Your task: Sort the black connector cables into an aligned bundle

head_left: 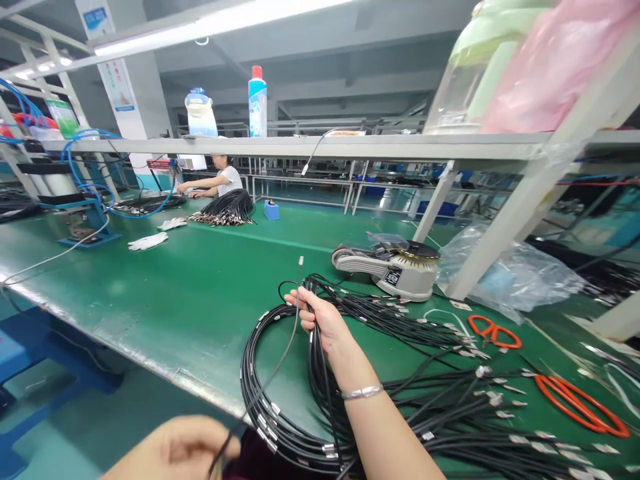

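My right hand (323, 321), with a silver bangle at its wrist, is closed around a bunch of black cables above the green table. A large coil of black cable (249, 373) with silver tags hangs beside it, reaching over the table edge. One single cable (278, 363) crosses in front of the right fingers, its pale connector tip (301, 261) pointing up. At the bottom left my left hand (175, 448), partly blurred, pinches the lower stretch of that cable. Several tagged cable bundles (450, 427) lie to the right of my right forearm.
A tape dispenser (407, 280) stands behind the cables. Orange-handled scissors (495, 333) and another orange-handled tool (580, 403) lie at right. White gloves (149, 241), a blue press (90, 223) and a co-worker (230, 177) are farther left. A shelf (310, 147) spans above.
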Available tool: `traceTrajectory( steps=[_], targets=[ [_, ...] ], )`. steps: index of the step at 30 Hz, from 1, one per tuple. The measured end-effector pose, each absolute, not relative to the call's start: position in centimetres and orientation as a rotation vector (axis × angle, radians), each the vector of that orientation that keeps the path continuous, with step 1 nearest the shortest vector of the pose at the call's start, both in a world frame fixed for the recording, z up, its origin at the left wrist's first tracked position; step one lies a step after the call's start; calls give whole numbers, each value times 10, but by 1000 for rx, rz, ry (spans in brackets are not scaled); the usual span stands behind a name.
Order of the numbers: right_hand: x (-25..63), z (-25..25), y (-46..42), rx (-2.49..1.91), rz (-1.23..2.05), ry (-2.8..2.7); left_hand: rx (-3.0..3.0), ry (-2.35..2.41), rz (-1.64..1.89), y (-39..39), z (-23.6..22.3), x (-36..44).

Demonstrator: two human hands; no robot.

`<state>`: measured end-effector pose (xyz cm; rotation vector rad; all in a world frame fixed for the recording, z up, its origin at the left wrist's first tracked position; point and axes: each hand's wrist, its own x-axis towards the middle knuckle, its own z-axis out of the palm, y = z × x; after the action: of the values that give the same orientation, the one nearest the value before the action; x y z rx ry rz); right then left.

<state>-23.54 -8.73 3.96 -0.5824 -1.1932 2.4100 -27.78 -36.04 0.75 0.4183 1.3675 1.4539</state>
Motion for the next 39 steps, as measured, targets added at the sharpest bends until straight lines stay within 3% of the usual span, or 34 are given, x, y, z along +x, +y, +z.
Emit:
traceTrajectory(
  steps=[5, 11, 18, 32, 39],
  targets=[
    [-231, 42, -96, -582, 2463, -1351, 293, 1251, 2166, -286, 35, -309],
    [-234, 34, -106, -637, 2370, -1472, 328, 1248, 1872, -224, 20, -324],
    [-234, 33, -108, -578, 2404, -1485, 326, 1170, 1745, -211, 31, -327],
    [-229, 43, -115, -722, 2472, -1582, 251, 1191, 2110, -165, 57, -377],
    [-215, 54, -126, -860, 2338, -1853, 274, 1191, 2002, -160, 69, -405]
  ],
)
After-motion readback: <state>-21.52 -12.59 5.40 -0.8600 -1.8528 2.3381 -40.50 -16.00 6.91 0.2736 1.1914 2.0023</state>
